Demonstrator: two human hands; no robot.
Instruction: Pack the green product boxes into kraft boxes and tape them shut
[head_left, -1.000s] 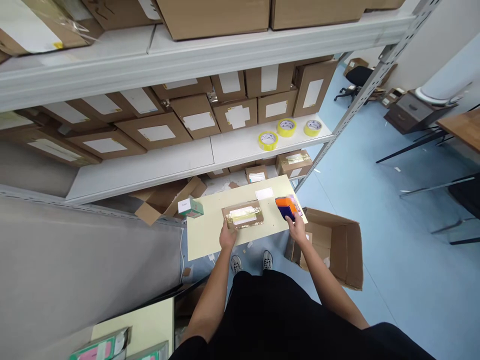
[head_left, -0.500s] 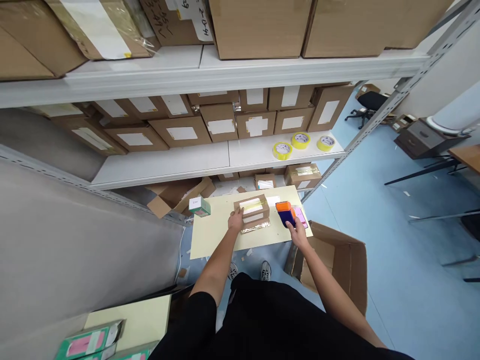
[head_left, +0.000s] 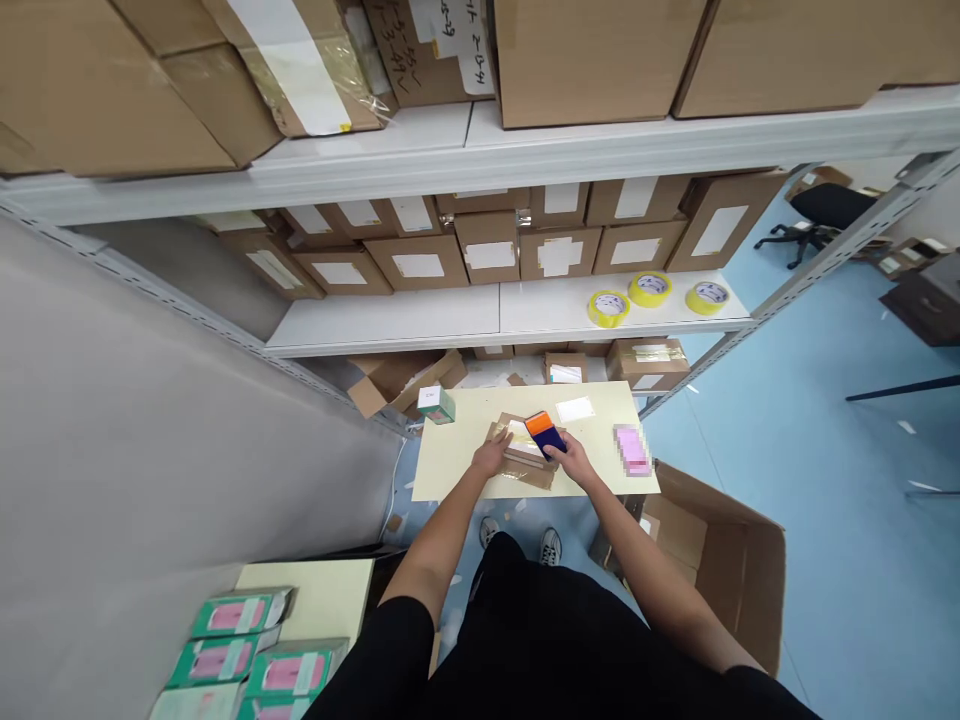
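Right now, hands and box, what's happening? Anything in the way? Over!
Left hand on taped carton. Right hand holding orange-and-blue device. Device blocks view of part of the carton.

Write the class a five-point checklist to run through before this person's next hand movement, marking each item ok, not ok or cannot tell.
1. Left hand on the parcel: ok.
2. Right hand free: not ok, it holds an orange-and-blue device.
3. Parcel lying on the cream tabletop: ok.
4. Green-and-white box apart from the parcel: ok.
5. Device touching the parcel: cannot tell.
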